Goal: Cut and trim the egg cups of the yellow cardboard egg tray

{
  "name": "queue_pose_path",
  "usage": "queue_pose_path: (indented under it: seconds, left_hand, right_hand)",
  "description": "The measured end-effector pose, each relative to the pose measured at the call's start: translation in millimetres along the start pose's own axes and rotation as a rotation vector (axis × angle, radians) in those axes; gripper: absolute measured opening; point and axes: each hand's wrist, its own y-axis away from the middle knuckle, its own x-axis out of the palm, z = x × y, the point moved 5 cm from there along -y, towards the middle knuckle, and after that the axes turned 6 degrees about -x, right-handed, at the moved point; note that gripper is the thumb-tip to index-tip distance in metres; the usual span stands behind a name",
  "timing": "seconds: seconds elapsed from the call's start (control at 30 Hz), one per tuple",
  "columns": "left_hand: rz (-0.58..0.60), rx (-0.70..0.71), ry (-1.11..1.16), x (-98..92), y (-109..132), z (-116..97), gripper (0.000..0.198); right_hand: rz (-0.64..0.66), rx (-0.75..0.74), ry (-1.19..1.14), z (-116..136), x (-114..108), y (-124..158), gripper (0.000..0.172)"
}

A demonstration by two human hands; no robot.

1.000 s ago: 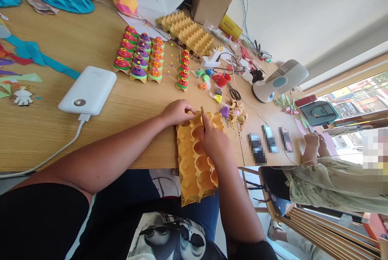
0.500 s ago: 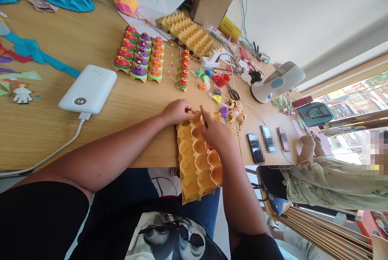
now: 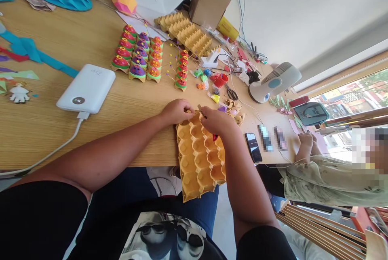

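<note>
An orange-yellow egg carton (image 3: pixel 198 159) lies over the near edge of the wooden table (image 3: pixel 91 46) and hangs toward my lap. My left hand (image 3: pixel 177 111) is closed on the carton's far corner. My right hand (image 3: pixel 216 122) is closed around a thin cutting tool (image 3: pixel 202 112) with a red handle. The tool's tip meets the carton's far edge, right beside my left fingers.
Rows of painted carton cups (image 3: pixel 138 56) stand behind, with a plain egg tray (image 3: pixel 184 32), a cardboard box (image 3: pixel 209 1) and craft clutter. A white power bank (image 3: pixel 86 89) with a cable lies to the left. Another person (image 3: pixel 327 179) sits at right near phones (image 3: pixel 253 147) and a fan (image 3: pixel 274 82).
My right hand has moved up the carton toward its far edge, bringing the tool closer to my left fingers. The carton has turned slightly. My left hand has stayed put.
</note>
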Motion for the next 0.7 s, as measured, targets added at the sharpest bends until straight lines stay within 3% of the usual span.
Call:
queue_pose_path:
  seconds: [0.23,0.37,0.43,0.53,0.63,0.7]
  left_hand:
    - [-0.007,-0.003,-0.001,-0.2,0,1,0.027]
    - [-0.013,0.033,0.002,0.6,-2,1,0.028]
    - [-0.017,0.038,0.000,1.1,-2,1,0.028]
    - [-0.022,0.029,-0.022,1.5,-3,1,0.028]
    - [-0.024,0.021,-0.044,1.1,-3,1,0.030]
    - [-0.021,0.023,-0.047,0.6,-3,0,0.030]
  right_hand:
    - [0.019,-0.057,-0.002,-4,-5,-5,0.051]
    - [-0.050,-0.102,-0.064,-19,15,4,0.053]
    - [-0.171,-0.105,-0.218,-27,25,12,0.058]
    - [-0.257,0.004,-0.329,-39,43,23,0.067]
    - [-0.265,-0.006,-0.392,-37,58,31,0.061]
    - [-0.336,-0.033,-0.393,-33,60,35,0.055]
